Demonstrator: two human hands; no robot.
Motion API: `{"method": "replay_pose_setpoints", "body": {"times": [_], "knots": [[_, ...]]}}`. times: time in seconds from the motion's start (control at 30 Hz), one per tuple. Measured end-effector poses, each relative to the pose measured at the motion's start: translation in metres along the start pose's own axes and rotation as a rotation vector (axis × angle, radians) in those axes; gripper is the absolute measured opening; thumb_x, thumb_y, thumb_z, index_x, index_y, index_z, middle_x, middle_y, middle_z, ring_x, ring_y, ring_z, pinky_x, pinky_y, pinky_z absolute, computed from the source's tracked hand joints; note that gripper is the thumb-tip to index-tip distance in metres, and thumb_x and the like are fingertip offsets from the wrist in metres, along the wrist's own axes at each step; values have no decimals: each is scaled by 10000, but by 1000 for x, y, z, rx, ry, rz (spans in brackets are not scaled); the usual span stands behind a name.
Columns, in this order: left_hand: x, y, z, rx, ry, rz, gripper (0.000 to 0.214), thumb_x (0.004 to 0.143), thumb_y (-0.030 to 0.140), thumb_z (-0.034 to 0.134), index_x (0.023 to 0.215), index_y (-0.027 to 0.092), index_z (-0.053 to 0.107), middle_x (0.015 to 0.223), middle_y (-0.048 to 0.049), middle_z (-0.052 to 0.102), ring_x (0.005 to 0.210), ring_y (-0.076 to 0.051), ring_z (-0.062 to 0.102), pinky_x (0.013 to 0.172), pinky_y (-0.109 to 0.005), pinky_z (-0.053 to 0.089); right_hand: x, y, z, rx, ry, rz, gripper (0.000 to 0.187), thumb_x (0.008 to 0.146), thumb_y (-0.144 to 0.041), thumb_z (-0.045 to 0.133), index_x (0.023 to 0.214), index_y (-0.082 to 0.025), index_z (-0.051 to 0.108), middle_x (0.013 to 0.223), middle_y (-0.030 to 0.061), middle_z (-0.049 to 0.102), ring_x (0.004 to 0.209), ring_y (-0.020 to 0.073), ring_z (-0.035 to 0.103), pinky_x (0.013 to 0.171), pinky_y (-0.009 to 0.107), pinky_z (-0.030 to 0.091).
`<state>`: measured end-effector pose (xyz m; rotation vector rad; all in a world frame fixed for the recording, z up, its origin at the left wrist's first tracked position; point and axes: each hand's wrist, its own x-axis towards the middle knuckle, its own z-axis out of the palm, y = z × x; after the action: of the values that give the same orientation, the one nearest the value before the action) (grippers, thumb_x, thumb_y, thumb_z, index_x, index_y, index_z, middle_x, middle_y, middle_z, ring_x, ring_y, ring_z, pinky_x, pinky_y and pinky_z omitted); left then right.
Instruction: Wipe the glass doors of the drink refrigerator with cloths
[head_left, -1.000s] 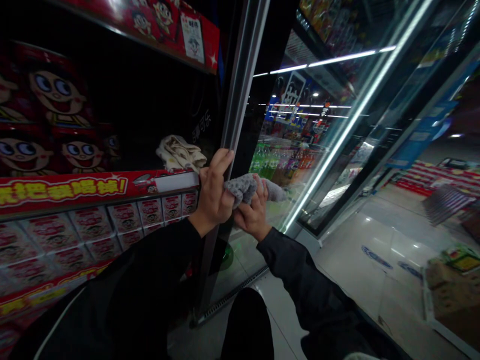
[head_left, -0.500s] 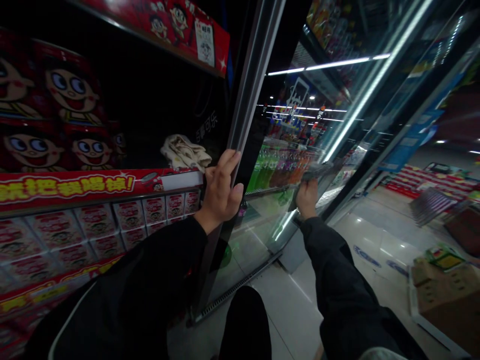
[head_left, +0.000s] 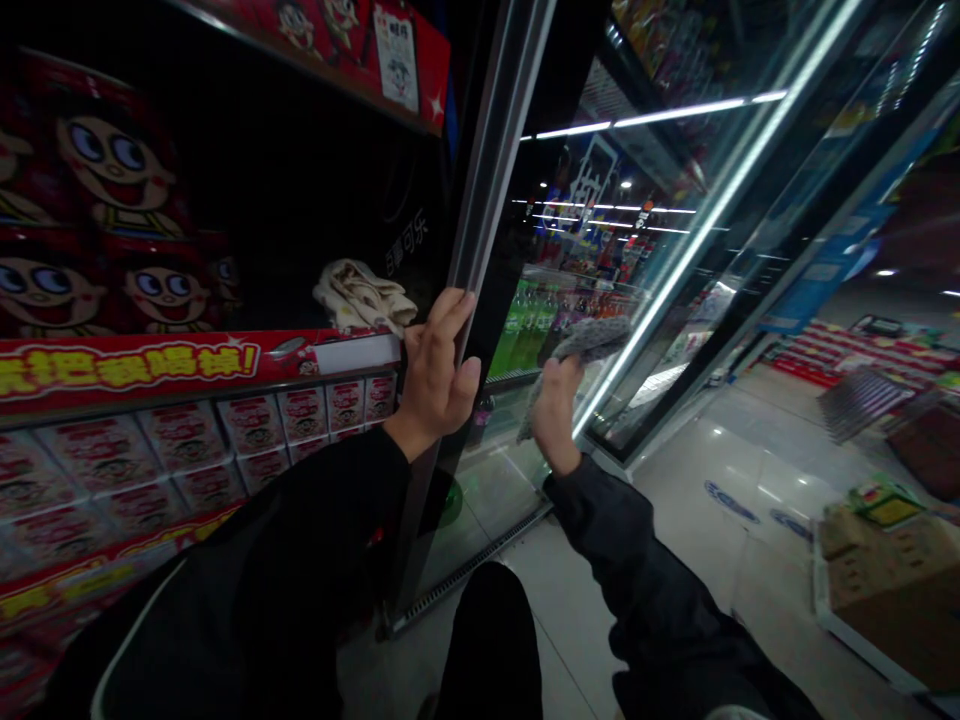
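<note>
My left hand point(head_left: 435, 375) is wrapped round the metal edge of an open glass fridge door point(head_left: 491, 200), fingers on the frame. My right hand point(head_left: 555, 410) presses a grey cloth point(head_left: 589, 340) flat against the door's glass point(head_left: 637, 230), with the cloth bunched above my fingers. Bottles of green and orange drink show through the glass behind the cloth. Both arms wear dark sleeves.
A red shelf point(head_left: 195, 360) to the left carries cartoon-face cartons above and small red-and-white boxes below. A crumpled beige rag point(head_left: 364, 295) lies on that shelf. Cardboard boxes point(head_left: 885, 570) stand on the glossy floor at the right. More fridge doors run off to the right.
My right hand went from beside my left hand out to the right across the glass with the cloth, then came back leftward. My left hand stayed on the door edge.
</note>
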<state>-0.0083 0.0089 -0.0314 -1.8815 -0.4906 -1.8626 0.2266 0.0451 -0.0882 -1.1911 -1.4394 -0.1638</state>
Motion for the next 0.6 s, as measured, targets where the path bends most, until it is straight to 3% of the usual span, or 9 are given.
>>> {"method": "replay_pose_setpoints", "body": {"times": [0.1,0.17,0.23,0.3,0.37,0.47,0.6], "knots": [[-1,0,1,-13,6,-4,639,1182,542,279,1740,235,338,1701,-152,551,1591,-307,544,1274,-432,407,-62,-54,24,-18,-14,-169,698,1134,-540,391,1735,-197,299,1873,234,127,1770,437,79,1349,805,237],[-1,0,1,-22,9,-17,650,1181,562,250,1740,242,344,1724,-148,527,1618,-326,515,1303,-461,398,-87,-73,35,-40,-18,-343,667,1098,-420,513,1726,-262,355,1892,180,79,1772,459,49,1346,831,214],[-2,0,1,-27,6,-30,673,1178,591,211,1738,248,355,1748,-146,497,1642,-340,485,1321,-482,394,-92,-70,41,-53,-4,-512,637,1035,-318,614,1659,-338,488,1881,120,159,1760,465,120,1347,809,243],[-3,-1,2,-32,-2,-39,691,1171,617,206,1739,254,359,1758,-140,481,1652,-349,470,1336,-499,387,-81,-45,42,-40,28,-673,532,982,-277,677,1502,-390,653,1815,71,327,1724,438,251,1330,744,320],[-4,-2,3,-41,-1,-39,696,1165,637,228,1745,271,349,1751,-127,485,1647,-351,474,1350,-514,374,-61,-9,40,-24,57,-724,328,965,-306,697,1275,-389,763,1677,43,507,1652,379,392,1293,666,396],[-5,-4,5,-63,18,-44,684,1159,648,253,1751,313,325,1748,-101,485,1640,-348,484,1370,-523,348,-28,45,28,-41,96,-537,177,990,-371,639,1087,-315,776,1477,87,633,1494,331,540,1241,626,455],[-5,-5,6,-80,19,-35,658,1161,616,275,1754,333,305,1763,-83,466,1641,-332,482,1368,-501,353,14,94,-5,-58,161,-236,311,1009,-382,524,1191,-248,738,1360,170,629,1390,343,558,1226,662,455]]}}
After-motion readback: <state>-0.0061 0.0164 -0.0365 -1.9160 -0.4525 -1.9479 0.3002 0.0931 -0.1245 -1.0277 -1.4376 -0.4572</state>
